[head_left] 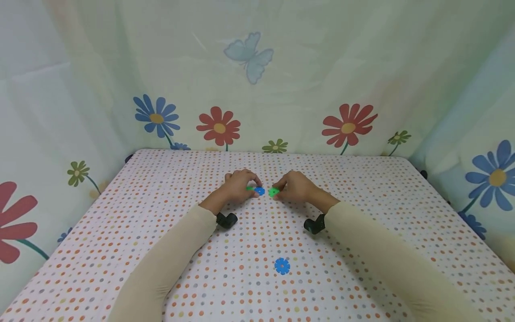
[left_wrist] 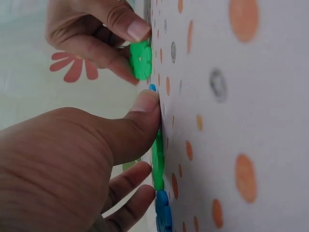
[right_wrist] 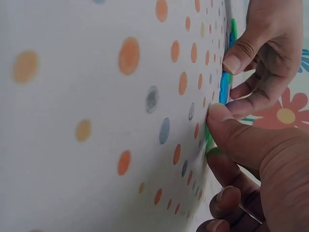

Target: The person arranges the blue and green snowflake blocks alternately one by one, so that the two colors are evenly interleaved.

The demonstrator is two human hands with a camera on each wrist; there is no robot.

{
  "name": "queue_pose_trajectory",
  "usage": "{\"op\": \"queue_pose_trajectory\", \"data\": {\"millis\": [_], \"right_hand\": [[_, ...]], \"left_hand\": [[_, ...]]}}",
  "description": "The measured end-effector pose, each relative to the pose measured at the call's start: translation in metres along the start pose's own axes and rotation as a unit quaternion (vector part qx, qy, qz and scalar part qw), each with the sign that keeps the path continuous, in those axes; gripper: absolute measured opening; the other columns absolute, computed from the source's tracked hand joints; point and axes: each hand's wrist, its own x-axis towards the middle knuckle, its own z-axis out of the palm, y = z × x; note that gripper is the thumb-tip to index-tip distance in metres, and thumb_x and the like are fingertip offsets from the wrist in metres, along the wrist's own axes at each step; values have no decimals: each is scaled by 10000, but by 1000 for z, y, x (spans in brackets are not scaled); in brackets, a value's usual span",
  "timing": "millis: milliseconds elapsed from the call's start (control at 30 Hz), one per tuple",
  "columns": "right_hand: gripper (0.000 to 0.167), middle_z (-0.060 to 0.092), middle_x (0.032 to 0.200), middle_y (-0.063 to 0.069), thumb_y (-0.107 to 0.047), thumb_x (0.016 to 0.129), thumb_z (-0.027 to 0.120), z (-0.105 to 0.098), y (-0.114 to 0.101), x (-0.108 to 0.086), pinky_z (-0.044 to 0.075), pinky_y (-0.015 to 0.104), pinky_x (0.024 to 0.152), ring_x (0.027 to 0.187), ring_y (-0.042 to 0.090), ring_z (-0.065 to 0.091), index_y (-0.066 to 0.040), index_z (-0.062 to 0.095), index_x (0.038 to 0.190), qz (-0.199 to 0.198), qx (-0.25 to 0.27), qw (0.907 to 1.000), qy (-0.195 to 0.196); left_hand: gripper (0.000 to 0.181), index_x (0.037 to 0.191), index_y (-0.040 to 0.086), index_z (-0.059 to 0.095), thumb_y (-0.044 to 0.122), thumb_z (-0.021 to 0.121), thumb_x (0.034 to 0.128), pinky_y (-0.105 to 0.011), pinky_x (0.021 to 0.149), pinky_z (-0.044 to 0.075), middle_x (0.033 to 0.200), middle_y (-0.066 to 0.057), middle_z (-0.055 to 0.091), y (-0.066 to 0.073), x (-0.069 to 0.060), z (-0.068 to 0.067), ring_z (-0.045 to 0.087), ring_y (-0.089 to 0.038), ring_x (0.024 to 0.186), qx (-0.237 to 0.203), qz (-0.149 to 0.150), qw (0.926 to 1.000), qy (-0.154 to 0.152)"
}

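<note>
Over the far middle of the table, my left hand (head_left: 239, 186) pinches a blue notched flower-shaped disc (head_left: 260, 191) between thumb and fingers. Joined in line with it are a green disc (left_wrist: 158, 162) and another blue disc (left_wrist: 163, 212), seen edge-on along the cloth in the left wrist view. Facing it, my right hand (head_left: 298, 187) pinches a separate green notched disc (head_left: 274, 192) by its edge. A small gap parts this green disc from the held blue one in the head view. Fingers partly cover the joined pieces.
One loose blue notched disc (head_left: 282, 266) lies flat nearer the front of the table. A dotted cloth (head_left: 241, 286) covers the tabletop. Behind and at both sides hangs a flower-printed curtain (head_left: 289, 89). Dark wrist-worn devices (head_left: 227, 220) sit below both hands.
</note>
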Motion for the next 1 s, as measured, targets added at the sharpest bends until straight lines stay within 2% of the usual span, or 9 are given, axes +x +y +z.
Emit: {"op": "queue_pose_trajectory", "data": {"millis": [200, 533, 767, 1000], "right_hand": [[381, 751, 1005, 49, -303, 836, 797, -3, -1, 5, 445, 238, 638, 786, 124, 601, -92, 744, 1149, 63, 18, 9999, -87], [408, 741, 917, 8, -324, 838, 794, 1, -2, 12, 434, 235, 637, 737, 115, 551, -96, 735, 1171, 160, 39, 9996, -221], [410, 738, 929, 3, -321, 833, 798, 4, 0, 14, 432, 233, 647, 742, 109, 545, -122, 731, 1186, 455, 241, 9983, -284], [410, 740, 942, 11, -310, 834, 799, 3, 2, 15, 437, 244, 658, 758, 117, 549, -125, 728, 1192, 518, 449, 9973, -277]], "left_hand": [[230, 1148, 348, 645, 367, 688, 922, -580, 1096, 214, 1449, 29, 469, 1, 5, 3, 362, -294, 1393, 39, 20, 10000, 10], [250, 1158, 327, 658, 361, 702, 914, -584, 1086, 226, 1431, 6, 488, 3, 0, -1, 385, -299, 1376, 16, 0, 10000, -19], [240, 1152, 345, 654, 386, 690, 918, -577, 1085, 218, 1442, 26, 473, 1, 1, 2, 365, -298, 1387, 29, -127, 9999, -35], [236, 1154, 350, 652, 392, 682, 924, -590, 1092, 207, 1470, 32, 459, 2, 2, 0, 356, -295, 1399, 73, -105, 9999, -2]]}}
